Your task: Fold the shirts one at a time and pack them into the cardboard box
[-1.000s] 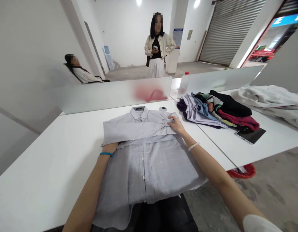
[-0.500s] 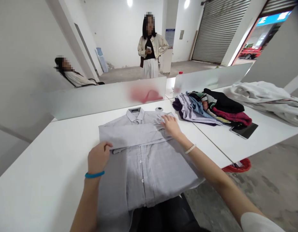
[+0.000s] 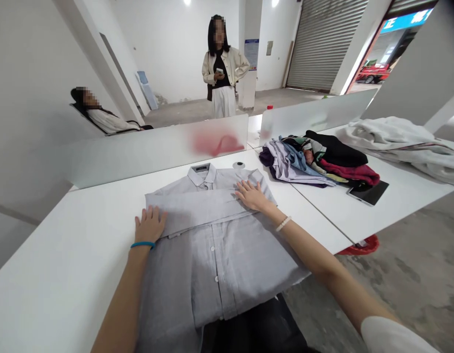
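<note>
A light grey button-up shirt [image 3: 219, 250] lies face up on the white table [image 3: 65, 274], collar away from me, its hem hanging over the near edge. Both sleeves are folded across the chest in a band. My left hand [image 3: 150, 224], with a blue wristband, lies flat and open on the left end of that folded sleeve. My right hand [image 3: 251, 195], with a white bead bracelet, rests flat and open on the right end of the sleeve near the shoulder.
A pile of mixed clothes [image 3: 315, 159] lies on the adjoining table to the right, a dark tablet [image 3: 368, 192] beside it and a white garment heap [image 3: 403, 144] further right. Frosted dividers [image 3: 153, 147] line the back. One person stands beyond, another reclines at left. A red basket [image 3: 361, 245] sits under the table.
My left hand came out from under the sleeve fold, then opened and laid flat on its left end. My right hand slid slightly left along the sleeve and flattened.
</note>
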Demonstrator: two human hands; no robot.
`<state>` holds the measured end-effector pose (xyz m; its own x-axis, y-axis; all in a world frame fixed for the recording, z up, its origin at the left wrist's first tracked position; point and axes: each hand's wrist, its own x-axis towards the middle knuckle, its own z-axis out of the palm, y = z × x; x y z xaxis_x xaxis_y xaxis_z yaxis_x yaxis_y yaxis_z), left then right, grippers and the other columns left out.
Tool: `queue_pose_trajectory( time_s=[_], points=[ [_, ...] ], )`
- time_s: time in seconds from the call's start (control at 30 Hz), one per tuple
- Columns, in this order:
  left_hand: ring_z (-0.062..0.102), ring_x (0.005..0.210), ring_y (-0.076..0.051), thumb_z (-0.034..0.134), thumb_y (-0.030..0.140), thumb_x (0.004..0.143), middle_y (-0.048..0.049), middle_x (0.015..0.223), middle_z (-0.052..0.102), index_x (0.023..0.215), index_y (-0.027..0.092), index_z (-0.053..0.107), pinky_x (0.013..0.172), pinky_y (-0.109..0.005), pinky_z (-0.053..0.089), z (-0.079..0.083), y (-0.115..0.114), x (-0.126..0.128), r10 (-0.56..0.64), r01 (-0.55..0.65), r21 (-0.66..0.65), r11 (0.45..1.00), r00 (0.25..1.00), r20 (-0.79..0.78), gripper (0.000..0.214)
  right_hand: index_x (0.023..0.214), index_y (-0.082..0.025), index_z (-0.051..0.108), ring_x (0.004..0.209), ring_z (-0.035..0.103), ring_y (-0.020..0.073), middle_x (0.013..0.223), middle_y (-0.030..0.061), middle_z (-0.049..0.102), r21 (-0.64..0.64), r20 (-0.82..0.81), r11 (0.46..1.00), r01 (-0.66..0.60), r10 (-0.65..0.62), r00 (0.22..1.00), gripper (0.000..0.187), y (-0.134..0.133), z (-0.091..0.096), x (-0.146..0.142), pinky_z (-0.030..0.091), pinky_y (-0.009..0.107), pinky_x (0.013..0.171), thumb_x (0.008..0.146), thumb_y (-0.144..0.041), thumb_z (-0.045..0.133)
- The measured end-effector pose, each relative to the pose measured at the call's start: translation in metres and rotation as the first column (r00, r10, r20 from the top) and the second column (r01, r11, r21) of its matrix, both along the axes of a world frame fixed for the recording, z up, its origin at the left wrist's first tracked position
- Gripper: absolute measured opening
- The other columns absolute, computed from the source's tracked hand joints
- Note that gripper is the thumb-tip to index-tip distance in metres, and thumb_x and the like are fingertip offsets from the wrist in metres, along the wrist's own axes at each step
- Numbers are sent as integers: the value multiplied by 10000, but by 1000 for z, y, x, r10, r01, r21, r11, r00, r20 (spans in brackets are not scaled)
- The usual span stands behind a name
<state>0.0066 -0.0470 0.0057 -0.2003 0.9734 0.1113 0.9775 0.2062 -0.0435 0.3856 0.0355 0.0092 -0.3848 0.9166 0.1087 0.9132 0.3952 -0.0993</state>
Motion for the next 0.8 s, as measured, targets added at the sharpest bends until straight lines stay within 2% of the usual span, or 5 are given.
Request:
queue_pose_trajectory(
  time_s=[0.1, 0.23, 0.37, 0.47, 0.8],
  points=[
    [218, 1393, -312, 214, 422, 921, -148, 1515, 250, 1439, 90, 300, 1096, -514, 222, 3, 17, 6, -64, 65, -46, 997, 998, 26, 622, 1482, -169, 207, 1415, 104, 318, 1540, 96, 181, 26, -19, 1000, 13, -12, 1000, 615, 11, 1, -7, 66, 612, 1092, 964, -485, 107],
    [251, 1381, -317, 206, 435, 921, -140, 1509, 263, 1444, 119, 294, 1062, -543, 274, 4, 32, -11, -5, 15, -149, 989, 998, 66, 618, 1481, -181, 214, 1408, 169, 286, 1531, 71, 225, -198, -70, 980, 5, -19, 997, 647, 29, 1, 7, 137, 552, 1111, 951, -521, 66],
    [210, 1394, -316, 153, 377, 928, -153, 1513, 252, 1438, 71, 291, 1088, -548, 216, 9, 41, -28, 18, -11, -119, 993, 998, 54, 610, 1479, -177, 217, 1418, 114, 292, 1541, 71, 192, -76, -53, 988, 133, -137, 989, 641, 46, -1, 29, 87, 585, 1105, 948, -503, 66],
    [172, 1409, -286, 169, 416, 920, -130, 1529, 211, 1455, 72, 241, 1118, -517, 167, 7, 48, -23, 7, 2, -131, 991, 998, 67, 640, 1484, -157, 193, 1420, 77, 306, 1552, 79, 142, -108, -3, 965, 239, -240, 971, 676, 55, -12, 38, 100, 595, 1100, 932, -536, 101],
    [111, 1423, -282, 181, 530, 892, -77, 1552, 133, 1475, 129, 195, 1111, -576, 114, 2, 75, -16, 116, -97, -149, 984, 985, 125, 708, 1480, -192, 208, 1421, 90, 290, 1553, 52, 141, -146, -12, 967, 209, -214, 977, 661, 96, -17, 35, 88, 601, 1101, 922, -543, 172]
  ],
)
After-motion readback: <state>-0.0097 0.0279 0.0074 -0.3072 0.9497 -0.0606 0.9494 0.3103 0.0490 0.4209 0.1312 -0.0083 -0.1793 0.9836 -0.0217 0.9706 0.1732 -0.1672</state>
